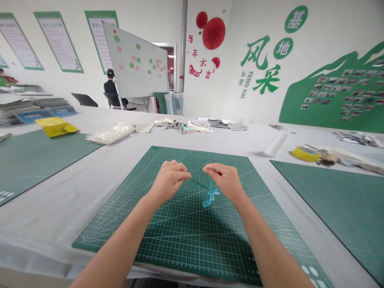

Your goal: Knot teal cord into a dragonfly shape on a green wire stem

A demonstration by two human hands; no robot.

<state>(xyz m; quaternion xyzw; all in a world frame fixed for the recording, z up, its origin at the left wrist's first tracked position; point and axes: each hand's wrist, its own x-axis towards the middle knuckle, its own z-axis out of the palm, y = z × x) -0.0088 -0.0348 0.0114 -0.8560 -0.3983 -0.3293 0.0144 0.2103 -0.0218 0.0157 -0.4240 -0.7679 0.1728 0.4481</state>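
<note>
Between the fingertips of my left hand, pinched closed, is one end of a thin dark green stem. It slants down to the right, toward a small light-blue looped ornament with several narrow petal-like arms and a curled lower end. My right hand is closed in a pinch just above and right of the ornament. Whether anything sits between its fingertips is too small to make out. Both hands are raised over a green gridded cutting mat, which carries their shadow.
More cutting mats lie left and right. Beyond are a yellow packet, a clear bag of white material, cloth pieces, a white roll and yellow tape. A person sits near a whiteboard.
</note>
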